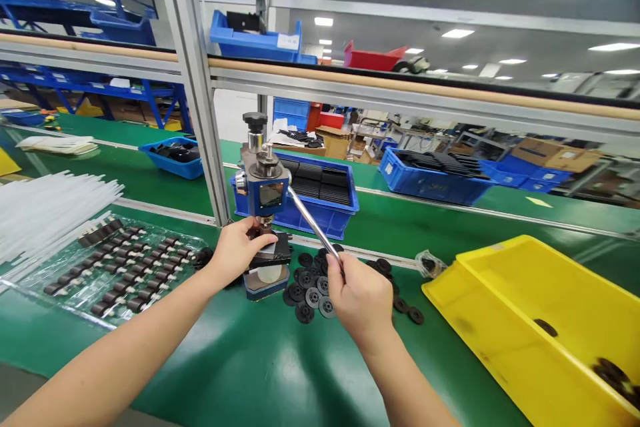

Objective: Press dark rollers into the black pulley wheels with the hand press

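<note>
Right hand (364,297): fingers curled round lever (311,219) of hand press (271,195), mid-bench. Left hand (234,251): thumb and fingers slightly apart beside ram (265,221), over black fixture (282,251); whether gripping, cannot tell. Black discs (313,297) just right of press. Dark rollers (136,305) left. Blue crate (337,217) on far side. Yellow bin (500,333) farther right.

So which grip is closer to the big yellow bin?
The right grip. It's wrapped around the metal lever, left of the yellow bin and apart from it. The left grip is farther left, at the blue press.
</note>
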Demonstrator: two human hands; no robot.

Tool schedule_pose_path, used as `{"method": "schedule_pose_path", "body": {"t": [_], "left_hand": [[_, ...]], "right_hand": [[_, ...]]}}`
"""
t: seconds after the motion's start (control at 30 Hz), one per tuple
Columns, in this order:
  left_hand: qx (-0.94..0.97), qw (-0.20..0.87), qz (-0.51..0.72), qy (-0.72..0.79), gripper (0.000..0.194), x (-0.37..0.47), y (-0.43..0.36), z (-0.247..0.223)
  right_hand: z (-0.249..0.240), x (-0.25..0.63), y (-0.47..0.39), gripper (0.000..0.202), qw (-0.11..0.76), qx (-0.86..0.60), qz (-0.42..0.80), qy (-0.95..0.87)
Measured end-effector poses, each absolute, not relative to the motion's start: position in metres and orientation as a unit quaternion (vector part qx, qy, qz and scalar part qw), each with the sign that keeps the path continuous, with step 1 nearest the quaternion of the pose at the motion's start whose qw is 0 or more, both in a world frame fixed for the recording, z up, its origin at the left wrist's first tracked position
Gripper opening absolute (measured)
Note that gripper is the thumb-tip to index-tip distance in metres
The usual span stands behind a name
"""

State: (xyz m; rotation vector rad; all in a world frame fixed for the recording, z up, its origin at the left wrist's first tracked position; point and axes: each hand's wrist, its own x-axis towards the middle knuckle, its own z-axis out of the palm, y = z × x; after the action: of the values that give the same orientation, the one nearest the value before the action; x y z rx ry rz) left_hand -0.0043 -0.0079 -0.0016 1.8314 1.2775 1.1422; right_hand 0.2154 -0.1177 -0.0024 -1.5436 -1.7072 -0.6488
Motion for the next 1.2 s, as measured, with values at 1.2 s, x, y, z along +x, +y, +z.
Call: {"method": "schedule_pose_path", "body": {"t": [1.2], "left_hand": [[0.211, 0.891, 0.322, 0.242, 0.021, -0.011, -0.140, -0.081]], "right_hand": [[-0.071, 0.164, -0.188, 0.035, 0.443, -0.478, 0.168, -0.739]]}}
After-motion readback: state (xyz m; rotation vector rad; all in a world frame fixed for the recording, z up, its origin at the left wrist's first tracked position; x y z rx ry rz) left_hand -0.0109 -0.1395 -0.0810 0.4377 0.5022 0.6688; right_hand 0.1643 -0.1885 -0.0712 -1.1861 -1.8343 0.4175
